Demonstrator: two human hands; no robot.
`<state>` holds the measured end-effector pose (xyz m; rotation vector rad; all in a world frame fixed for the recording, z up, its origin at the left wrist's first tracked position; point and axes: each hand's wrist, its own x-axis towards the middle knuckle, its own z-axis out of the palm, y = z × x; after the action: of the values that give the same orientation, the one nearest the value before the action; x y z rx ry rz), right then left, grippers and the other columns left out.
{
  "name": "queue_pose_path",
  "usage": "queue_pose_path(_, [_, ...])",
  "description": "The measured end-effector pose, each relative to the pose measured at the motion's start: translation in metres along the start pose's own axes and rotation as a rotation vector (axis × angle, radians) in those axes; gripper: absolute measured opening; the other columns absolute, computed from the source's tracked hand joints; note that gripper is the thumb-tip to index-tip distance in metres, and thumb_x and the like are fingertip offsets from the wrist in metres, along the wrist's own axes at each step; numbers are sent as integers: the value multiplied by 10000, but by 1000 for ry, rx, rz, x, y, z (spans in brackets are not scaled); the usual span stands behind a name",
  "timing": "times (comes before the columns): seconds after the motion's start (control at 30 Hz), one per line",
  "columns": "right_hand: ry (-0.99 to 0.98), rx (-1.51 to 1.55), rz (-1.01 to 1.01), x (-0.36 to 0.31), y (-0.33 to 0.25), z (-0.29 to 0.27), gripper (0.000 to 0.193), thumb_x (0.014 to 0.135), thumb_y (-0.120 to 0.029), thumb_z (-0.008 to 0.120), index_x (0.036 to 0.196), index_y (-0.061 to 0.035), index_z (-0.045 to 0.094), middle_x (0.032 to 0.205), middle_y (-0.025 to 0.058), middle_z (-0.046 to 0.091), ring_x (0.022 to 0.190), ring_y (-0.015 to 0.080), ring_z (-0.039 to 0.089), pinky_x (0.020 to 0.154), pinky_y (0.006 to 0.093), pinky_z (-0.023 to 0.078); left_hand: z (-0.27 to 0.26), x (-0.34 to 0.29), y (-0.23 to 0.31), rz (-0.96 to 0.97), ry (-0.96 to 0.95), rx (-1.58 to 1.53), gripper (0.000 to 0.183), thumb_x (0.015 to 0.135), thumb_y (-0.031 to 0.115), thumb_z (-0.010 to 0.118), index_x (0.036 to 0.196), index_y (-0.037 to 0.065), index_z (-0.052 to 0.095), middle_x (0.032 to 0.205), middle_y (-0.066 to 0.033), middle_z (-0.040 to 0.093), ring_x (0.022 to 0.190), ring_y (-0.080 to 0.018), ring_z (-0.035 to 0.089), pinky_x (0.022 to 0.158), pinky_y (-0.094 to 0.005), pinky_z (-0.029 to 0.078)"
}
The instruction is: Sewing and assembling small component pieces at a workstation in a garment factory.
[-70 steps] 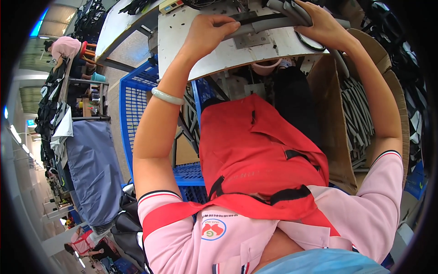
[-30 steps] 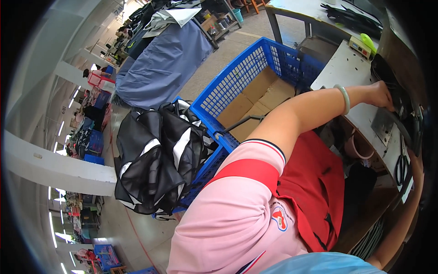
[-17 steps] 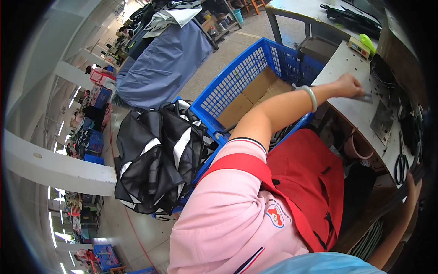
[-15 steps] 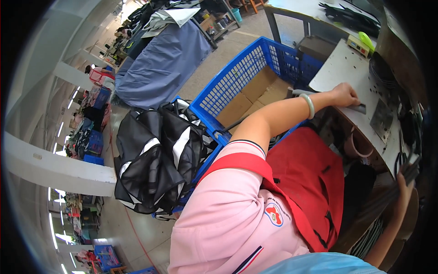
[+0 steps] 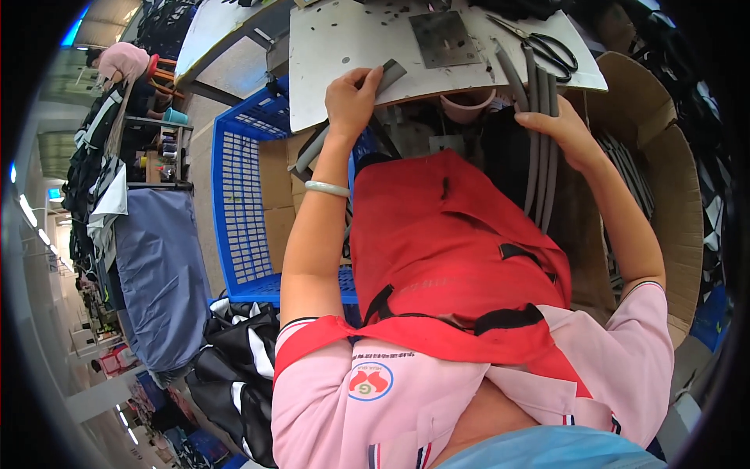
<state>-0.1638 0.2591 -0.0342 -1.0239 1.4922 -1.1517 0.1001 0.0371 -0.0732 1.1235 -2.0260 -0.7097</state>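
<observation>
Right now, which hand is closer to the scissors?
The right hand, gripping several grey strips: the black-handled scissors lie just beyond it; the left hand is farther off.

Matt, smooth grey strips (image 5: 544,164); smooth worktop (image 5: 320,78) with dull metal plate (image 5: 444,39); plastic crate (image 5: 219,195); matt cardboard box (image 5: 680,219); creased cloth apron (image 5: 461,262); glossy bangle (image 5: 328,188).

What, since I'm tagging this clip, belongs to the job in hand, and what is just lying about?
Likely part of the job:
Grey strip in the left hand
Grey strips in the right hand

Seemingly just lying about:
Scissors on the white table
Pink container below the table
Black-and-white cloth
</observation>
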Motion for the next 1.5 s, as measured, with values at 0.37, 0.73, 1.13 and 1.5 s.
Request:
queue_pose_path(0.37, [260, -109, -32, -66, 24, -17, 499, 774, -304, 772, 1139, -18, 588, 959, 28, 611, 903, 120, 560, 839, 279, 457, 5, 3, -30, 127, 33, 70, 253, 910, 243, 669, 881, -2, 726, 607, -14, 593, 594, -74, 483, 542, -274, 397])
queue_pose_path(0.73, [660, -690, 326, -156, 195, -229, 667, 713, -300, 753, 1258, 18, 540, 1119, 169, 652, 1054, 263, 617, 925, 345, 469, 14, 1, -12, 142, 72, 56, 341, 949, 310, 628, 946, -15, 729, 756, -77, 701, 688, -109, 599, 642, -262, 465])
queue_pose_path(1.13, [658, -974, 263, -153, 225, -229, 505, 835, -279, 701, 1296, -156, 535, 1049, 93, 662, 1023, 277, 626, 893, 403, 496, 19, -5, -8, 158, 40, 74, 369, 967, 350, 595, 933, 4, 721, 736, -70, 679, 671, -121, 571, 638, -270, 453])
queue_pose_path(1.5, [-122, -213, -142, -67, 22, 31, 475, 844, -109, 672, 1290, -88, 511, 907, 12, 597, 804, 98, 566, 755, 247, 472, 52, -91, 107, 190, -103, -580, 125, 887, 133, 675, 799, 47, 696, 701, -38, 626, 633, -109, 568, 593, -264, 465])
